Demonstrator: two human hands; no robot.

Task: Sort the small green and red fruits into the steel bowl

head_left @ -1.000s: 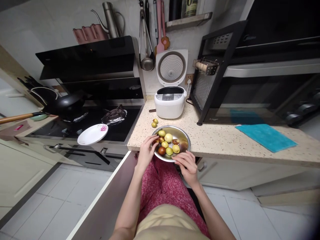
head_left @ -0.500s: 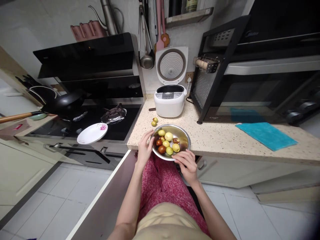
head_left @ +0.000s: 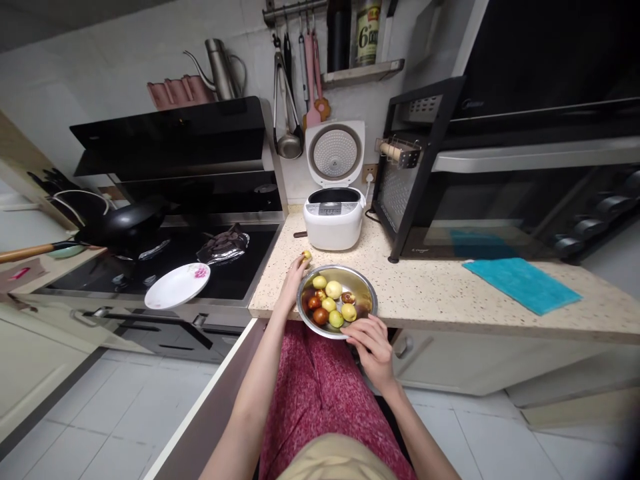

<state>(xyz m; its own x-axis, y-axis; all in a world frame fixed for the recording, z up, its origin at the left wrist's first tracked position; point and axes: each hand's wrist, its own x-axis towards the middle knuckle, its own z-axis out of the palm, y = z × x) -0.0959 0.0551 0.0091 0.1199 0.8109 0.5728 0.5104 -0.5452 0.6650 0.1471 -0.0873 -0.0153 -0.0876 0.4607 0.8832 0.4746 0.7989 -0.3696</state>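
- The small fruit sits at the tips of my left fingers, on the speckled surface just beyond the far-left rim of the steel bowl; my fingertips are pinched around it, though I cannot tell whether it is lifted or still lying there.
- My left hand lies along the bowl's left side; my right hand curls over the near rim, its fingers bent and touching the metal, gripping the bowl's edge.
- Between my two hands, inside the bowl, lie yellow-green and red-brown fruits.
- Past my left fingers stands a white rice cooker with its lid up; to the right of my right hand a blue cloth lies well apart, in front of a black oven.
- Left of my left hand the surface ends at a dark hob with a white plate on its near edge and a black wok behind.
- Utensils hang on the wall above the cooker; the floor is pale tile.
- The small fruit is half covered by my fingertips, and the near side of the bowl is hidden by my right hand.
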